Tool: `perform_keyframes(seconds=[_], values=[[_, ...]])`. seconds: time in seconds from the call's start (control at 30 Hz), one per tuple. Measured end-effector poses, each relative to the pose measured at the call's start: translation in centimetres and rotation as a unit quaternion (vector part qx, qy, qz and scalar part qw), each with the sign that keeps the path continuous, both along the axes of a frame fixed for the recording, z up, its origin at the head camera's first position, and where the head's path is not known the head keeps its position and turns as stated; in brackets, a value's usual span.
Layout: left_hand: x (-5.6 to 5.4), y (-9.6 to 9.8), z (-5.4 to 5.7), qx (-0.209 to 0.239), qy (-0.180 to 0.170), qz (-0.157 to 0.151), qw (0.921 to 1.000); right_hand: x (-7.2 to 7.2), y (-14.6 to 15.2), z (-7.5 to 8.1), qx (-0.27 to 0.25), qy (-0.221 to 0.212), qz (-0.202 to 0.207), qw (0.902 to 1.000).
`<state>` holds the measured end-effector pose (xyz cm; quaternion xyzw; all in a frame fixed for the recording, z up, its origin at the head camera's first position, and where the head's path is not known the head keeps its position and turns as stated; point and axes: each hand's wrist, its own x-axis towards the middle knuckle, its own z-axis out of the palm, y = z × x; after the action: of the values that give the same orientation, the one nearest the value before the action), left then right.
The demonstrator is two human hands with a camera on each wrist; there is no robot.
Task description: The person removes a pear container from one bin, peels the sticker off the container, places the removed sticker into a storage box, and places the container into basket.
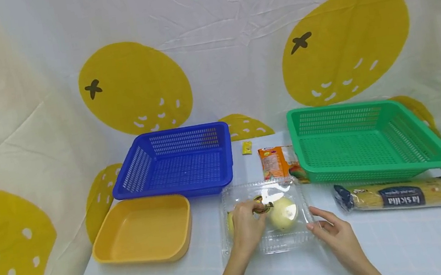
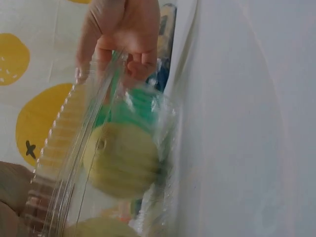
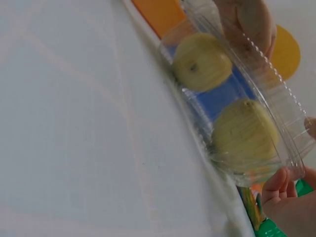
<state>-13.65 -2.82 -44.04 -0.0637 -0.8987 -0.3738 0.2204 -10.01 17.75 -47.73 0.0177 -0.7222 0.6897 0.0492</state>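
Note:
A clear plastic clamshell container (image 1: 287,241) stands on the table, lid down, with two round pale yellow-green fruits (image 1: 284,213) inside. My left hand (image 1: 247,228) is over its lid, curled fingertips pinching a small dark-and-gold sticker (image 1: 267,206) at the lid's middle. That hand hides part of the left fruit. My right hand (image 1: 337,234) grips the container's right rim between thumb and fingers. In the right wrist view both fruits (image 3: 244,131) show through the side wall, and the right thumb and fingers (image 3: 279,185) hold the corner.
Behind are a blue basket (image 1: 230,173) and a green basket (image 1: 377,167). A yellow-orange tub (image 1: 144,256) stands left, a pasta packet (image 1: 402,195) lies right. An orange packet (image 1: 272,163) and a small yellow sachet (image 1: 247,148) lie beyond the container.

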Motion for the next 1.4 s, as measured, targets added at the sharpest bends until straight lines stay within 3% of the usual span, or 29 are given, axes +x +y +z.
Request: perform_keyframes(seconds=[0.23, 0.4, 0.57, 0.87, 1.07, 1.17, 1.4], values=[[0.1, -0.1, 0.1, 0.003, 0.015, 0.041, 0.9991, -0.1, -0.4, 0.0, 0.011, -0.011, 0.005, 0.9999], [-0.1, -0.1, 0.5, -0.046, 0.005, 0.041, 0.9981, -0.4, -0.6, 0.1, 0.021, -0.016, 0.001, 0.9997], [-0.2, 0.2, 0.2, -0.081, 0.038, 0.045, 0.9949, -0.4, -0.5, 0.1, 0.024, -0.023, -0.001, 0.9994], [-0.5, 0.7, 0.1, -0.037, 0.060, 0.026, 0.9972, -0.2, -0.1, 0.1, 0.017, -0.015, -0.013, 0.9997], [-0.5, 0.6, 0.2, -0.035, 0.055, 0.027, 0.9975, -0.2, -0.1, 0.1, 0.014, -0.016, -0.005, 0.9998], [-0.6, 0.4, 0.4, -0.048, 0.047, 0.006, 0.9977, -0.2, -0.2, 0.2, 0.019, -0.020, -0.004, 0.9996], [-1.5, -0.2, 0.9, -0.090, 0.007, -0.086, 0.9921, 0.0, -0.2, 0.4, 0.022, -0.032, -0.015, 0.9991]])
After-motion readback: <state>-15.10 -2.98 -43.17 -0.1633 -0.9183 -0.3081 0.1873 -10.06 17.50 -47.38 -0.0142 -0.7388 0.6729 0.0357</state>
